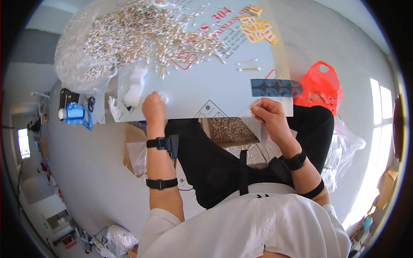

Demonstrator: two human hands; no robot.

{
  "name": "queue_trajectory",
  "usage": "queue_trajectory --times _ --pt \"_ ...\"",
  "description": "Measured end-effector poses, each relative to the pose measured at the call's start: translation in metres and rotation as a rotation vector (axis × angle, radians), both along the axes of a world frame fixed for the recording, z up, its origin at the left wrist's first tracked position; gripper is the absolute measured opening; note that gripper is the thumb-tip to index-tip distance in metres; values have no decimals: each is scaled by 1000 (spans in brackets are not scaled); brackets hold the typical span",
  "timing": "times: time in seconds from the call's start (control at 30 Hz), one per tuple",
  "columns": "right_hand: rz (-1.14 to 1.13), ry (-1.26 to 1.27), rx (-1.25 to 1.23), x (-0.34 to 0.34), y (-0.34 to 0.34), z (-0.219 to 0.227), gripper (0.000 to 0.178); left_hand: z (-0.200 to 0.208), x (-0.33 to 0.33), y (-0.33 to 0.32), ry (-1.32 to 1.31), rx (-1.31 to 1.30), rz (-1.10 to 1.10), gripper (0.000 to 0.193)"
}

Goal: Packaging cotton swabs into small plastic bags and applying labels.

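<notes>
- Our right grip [272, 116] has thumb and fingertips pinched together on a thin clear film [257, 102], which lies at the fingertips, by the near edge of the worktop [193, 92].
- Our left grip [153, 109] is with curled fingers; a white round piece [163, 97] is just beside them, and we cannot tell if they are closed on it.
- Beyond the right grip we see a dark blue patterned strip [275, 87], then a few loose swabs [249, 69].
- Farther, beyond the left grip, lies the big swab pile [133, 38], partly inside a clear bag [64, 64].
</notes>
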State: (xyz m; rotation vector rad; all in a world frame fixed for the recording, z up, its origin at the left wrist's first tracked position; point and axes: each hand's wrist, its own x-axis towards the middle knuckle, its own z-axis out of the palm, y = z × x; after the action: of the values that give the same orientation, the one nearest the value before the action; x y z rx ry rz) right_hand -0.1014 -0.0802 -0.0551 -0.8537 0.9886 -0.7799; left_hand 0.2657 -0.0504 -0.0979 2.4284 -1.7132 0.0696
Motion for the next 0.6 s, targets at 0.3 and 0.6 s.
queue_trajectory --times 0.3,0.6 --pt "188 135 -249 -24 -7 5 14 87 -164 -13 895 -121 -454 19" --pt "393 374 -464 -75 -16 9 12 80 -259 -25 945 227 -518 7"
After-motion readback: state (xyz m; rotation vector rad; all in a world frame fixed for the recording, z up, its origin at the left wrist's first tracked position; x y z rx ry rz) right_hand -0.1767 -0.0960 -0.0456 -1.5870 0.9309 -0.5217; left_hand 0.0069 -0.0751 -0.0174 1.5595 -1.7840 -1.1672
